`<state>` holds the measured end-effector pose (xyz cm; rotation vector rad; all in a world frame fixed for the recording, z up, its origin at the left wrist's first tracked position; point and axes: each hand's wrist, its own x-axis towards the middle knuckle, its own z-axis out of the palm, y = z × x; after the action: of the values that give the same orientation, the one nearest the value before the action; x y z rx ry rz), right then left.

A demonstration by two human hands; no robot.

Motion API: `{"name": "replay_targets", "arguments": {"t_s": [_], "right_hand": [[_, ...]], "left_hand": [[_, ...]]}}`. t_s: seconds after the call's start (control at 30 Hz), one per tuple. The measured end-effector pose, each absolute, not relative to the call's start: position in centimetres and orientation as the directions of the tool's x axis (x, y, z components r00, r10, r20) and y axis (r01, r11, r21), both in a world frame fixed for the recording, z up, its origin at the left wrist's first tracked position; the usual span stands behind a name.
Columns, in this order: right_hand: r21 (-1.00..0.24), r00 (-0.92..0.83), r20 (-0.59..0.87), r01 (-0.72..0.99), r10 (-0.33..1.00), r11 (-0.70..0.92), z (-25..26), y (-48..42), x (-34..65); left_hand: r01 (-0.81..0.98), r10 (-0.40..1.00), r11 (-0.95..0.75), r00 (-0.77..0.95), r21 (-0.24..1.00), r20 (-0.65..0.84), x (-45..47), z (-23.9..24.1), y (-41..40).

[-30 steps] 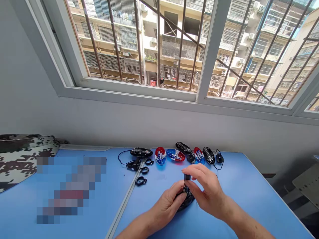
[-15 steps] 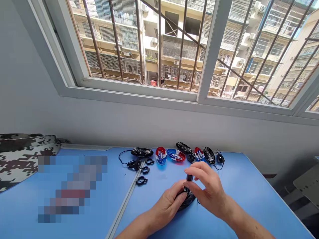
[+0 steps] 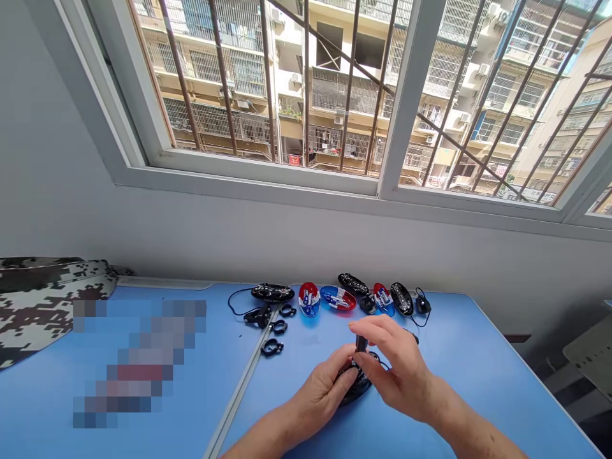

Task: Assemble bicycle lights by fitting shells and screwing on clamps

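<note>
A black oval plastic shell (image 3: 354, 392) with a glossy lower side is gripped by my left hand (image 3: 325, 386), the thumb lying across its top. Above it, my right hand (image 3: 399, 370) pinches a short dark upright piece (image 3: 361, 344) between thumb and fingers. The lower end of that piece is at the shell, close to my left fingertips; whether it enters the shell is hidden. A thin black cable (image 3: 381, 360) curves out behind the shell, and a small dark part (image 3: 414, 336) shows past my right knuckles.
Along the blue table's (image 3: 459, 357) back stand a black oval shell with cable (image 3: 272, 292), red-and-blue oval shells (image 3: 337, 298), more black shells (image 3: 401, 299) and a cabled button unit (image 3: 422, 303). Black ring clamps (image 3: 272, 347) lie left of my hands. A camouflage cloth (image 3: 48, 299) covers the left corner.
My right hand has shifted slightly left and down with the dark piece, now more tilted over the shell. The cable and a small dark part beyond the hand have come into view.
</note>
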<state>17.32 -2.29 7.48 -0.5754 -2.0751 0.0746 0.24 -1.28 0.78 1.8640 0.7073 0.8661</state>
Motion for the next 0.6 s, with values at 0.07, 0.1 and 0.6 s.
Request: {"name": "replay_targets", "arguments": {"t_s": [0.07, 0.1, 0.6], "right_hand": [[-0.28, -0.422, 0.793, 0.389, 0.44, 0.878, 7.23, -2.12, 17.35], [-0.286, -0.411, 0.794, 0.397, 0.447, 0.872, 7.08, -2.03, 17.38], [-0.318, -0.433, 0.766, 0.386, 0.474, 0.866, 7.4, -2.5, 17.41]], "left_hand": [[0.121, 0.77, -0.4, 0.582, 0.909, 0.261, 0.26, 0.74, -1.25], [0.118, 0.765, -0.4, 0.589, 0.909, 0.26, 0.26, 0.74, -1.23], [0.077, 0.75, -0.403, 0.598, 0.912, 0.281, 0.21, 0.52, -1.12]]}}
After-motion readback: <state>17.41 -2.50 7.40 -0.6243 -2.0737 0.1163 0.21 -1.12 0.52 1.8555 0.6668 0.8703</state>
